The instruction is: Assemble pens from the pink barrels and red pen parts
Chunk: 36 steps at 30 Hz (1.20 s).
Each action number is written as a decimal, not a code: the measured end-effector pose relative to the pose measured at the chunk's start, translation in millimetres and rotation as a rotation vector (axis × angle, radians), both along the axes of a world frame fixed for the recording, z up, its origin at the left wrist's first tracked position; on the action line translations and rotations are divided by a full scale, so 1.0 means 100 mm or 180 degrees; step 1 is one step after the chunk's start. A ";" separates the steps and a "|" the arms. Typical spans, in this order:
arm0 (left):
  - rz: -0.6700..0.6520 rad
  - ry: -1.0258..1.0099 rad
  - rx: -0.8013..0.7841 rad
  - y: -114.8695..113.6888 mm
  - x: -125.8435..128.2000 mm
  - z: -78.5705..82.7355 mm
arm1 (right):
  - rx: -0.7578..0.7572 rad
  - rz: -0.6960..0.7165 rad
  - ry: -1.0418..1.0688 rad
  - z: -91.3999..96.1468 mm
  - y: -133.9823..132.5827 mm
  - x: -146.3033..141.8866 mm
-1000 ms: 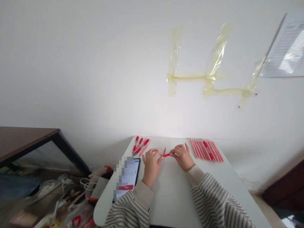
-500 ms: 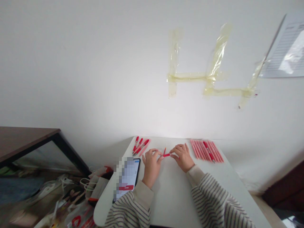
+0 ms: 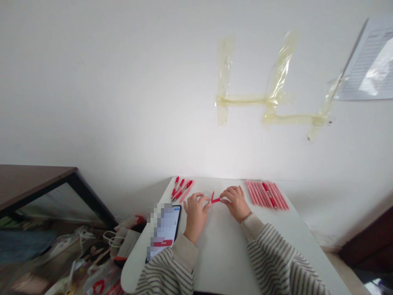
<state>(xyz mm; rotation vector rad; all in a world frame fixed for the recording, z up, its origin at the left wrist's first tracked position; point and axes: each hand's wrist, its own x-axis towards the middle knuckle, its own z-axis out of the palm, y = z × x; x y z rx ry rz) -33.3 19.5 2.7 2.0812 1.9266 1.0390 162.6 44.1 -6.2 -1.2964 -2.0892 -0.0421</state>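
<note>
My left hand (image 3: 195,209) and my right hand (image 3: 237,202) meet over the middle of the white table (image 3: 224,250). Both pinch a short red pen piece (image 3: 215,200) held between their fingertips. A thin red pen refill (image 3: 212,194) sticks up just behind it, near my left fingertips. A row of several pink pen barrels (image 3: 266,195) lies to the right of my right hand. A few red-capped pens (image 3: 181,188) lie at the far left of the table.
A phone (image 3: 166,229) with a lit screen lies at the table's left edge. A dark wooden desk (image 3: 33,182) stands to the left, with bags and cables (image 3: 92,254) on the floor. Tape strips (image 3: 270,98) and a sheet of paper (image 3: 368,61) are stuck on the wall.
</note>
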 end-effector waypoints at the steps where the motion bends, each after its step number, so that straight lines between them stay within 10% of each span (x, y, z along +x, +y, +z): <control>1: 0.0001 0.0018 0.0001 0.01 -0.01 -0.01 | 0.0005 -0.0007 -0.0002 0.00 0.00 0.00; 25: -0.0261 0.0290 0.0356 -0.09 0.02 0.05 | -0.0087 -0.0134 -0.0324 -0.05 -0.02 -0.02; 36: 0.0518 0.0455 0.0226 -0.08 -0.03 0.07 | 0.0061 -0.0267 -0.0268 -0.10 0.06 0.07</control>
